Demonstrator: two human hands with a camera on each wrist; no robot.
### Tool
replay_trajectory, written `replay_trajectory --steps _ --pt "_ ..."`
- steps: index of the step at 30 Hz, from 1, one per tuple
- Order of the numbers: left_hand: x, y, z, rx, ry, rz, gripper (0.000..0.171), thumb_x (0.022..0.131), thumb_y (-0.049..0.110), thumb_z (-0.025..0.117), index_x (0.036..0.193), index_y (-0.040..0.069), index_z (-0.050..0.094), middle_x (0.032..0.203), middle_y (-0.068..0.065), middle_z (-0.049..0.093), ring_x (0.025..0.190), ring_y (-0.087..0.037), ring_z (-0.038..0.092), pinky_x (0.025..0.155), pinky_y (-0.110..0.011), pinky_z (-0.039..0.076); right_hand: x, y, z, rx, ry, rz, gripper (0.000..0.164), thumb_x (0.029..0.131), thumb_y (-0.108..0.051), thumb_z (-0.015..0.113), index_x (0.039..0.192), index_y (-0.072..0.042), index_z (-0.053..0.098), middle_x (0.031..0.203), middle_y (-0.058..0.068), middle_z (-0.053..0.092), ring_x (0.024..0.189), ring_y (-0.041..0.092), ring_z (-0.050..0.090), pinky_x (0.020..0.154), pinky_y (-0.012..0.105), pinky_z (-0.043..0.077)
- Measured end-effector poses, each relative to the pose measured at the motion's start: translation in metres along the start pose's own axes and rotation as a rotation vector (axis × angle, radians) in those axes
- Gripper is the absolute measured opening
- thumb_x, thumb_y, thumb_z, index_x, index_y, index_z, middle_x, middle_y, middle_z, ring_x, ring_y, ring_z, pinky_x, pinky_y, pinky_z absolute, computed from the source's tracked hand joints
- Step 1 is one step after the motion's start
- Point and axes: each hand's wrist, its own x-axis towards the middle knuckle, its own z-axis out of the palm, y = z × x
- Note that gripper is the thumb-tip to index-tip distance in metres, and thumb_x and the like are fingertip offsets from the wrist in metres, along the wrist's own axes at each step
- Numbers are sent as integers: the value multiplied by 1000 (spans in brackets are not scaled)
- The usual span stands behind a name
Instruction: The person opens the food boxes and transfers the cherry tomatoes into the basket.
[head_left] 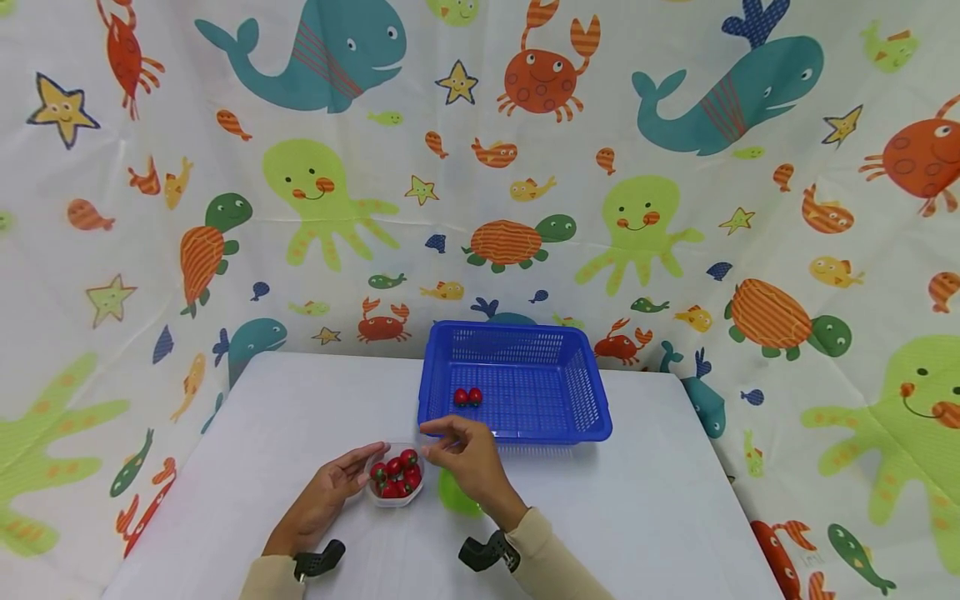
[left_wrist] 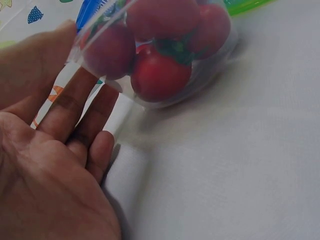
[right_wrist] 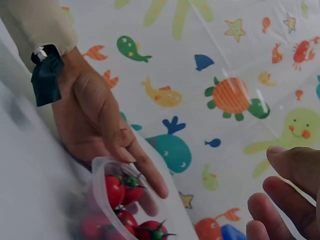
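Note:
A small clear plastic tub [head_left: 396, 502] of red cherry tomatoes [left_wrist: 160, 75] with green stems stands on the white table. My left hand [head_left: 333, 492] touches the tub's left side, its fingers fairly straight along the wall and the thumb near the rim, as the right wrist view shows. Over the table to the right of the tub is my right hand [head_left: 472, 462], fingers loosely bent and nothing between them. Under that hand lies a bright green round lid [head_left: 452, 493], partly hidden. Two cherry tomatoes [head_left: 468, 397] lie inside the blue basket [head_left: 517, 433], toward its left.
The blue basket stands at the back of the table, just beyond my right hand. White cloth covers the table [head_left: 637, 500]. Behind it hangs a curtain [head_left: 465, 117] printed with sea animals, which also runs down both sides.

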Motion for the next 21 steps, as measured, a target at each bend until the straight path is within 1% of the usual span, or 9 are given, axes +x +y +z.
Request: replay_trajectory --steps 5,8,12,14,17,19,21 --pt "0 1 0 6 10 -7 55 109 18 60 162 15 44 171 -1 42 141 15 48 110 -7 43 -2 8 10 7 -19 20 26 93 -23 84 119 -24 80 120 2 79 92 13 70 80 23 57" --pt "-1 0 0 5 12 -10 56 109 19 60 162 14 44 170 0 44 140 15 48 110 -7 43 -4 13 15 10 -22 32 28 92 -24 85 119 -24 80 121 3 80 90 11 69 79 23 56" --pt "-1 1 0 -2 10 -6 56 109 17 61 162 13 44 170 -1 44 141 14 48 110 -8 43 -3 20 23 15 -16 26 29 90 -22 86 119 -21 81 122 10 79 88 8 70 76 22 58" --pt "-2 1 0 -2 6 -2 56 109 17 60 162 12 44 170 -3 43 141 14 48 111 -8 43 -3 23 27 13 -16 32 29 90 -22 87 119 -21 81 123 11 79 89 7 70 75 21 59" --pt "-1 0 0 -2 6 10 56 109 16 60 162 11 44 170 -4 44 141 13 49 110 -9 44 -2 27 32 2 -17 48 30 89 -22 87 119 -23 81 123 8 79 93 9 70 77 20 59" --pt "-1 -1 -1 -6 -8 26 56 109 14 59 162 8 42 171 -7 42 142 13 48 111 -9 43 -1 29 35 -12 -13 48 30 89 -23 87 118 -25 81 122 7 79 98 15 70 78 20 58" --pt "-1 -3 -2 -12 -18 46 56 109 11 58 162 5 41 171 -10 42 142 12 49 111 -10 44 -1 30 38 -33 -2 46 30 89 -24 88 118 -24 81 121 5 78 104 20 68 78 19 56"
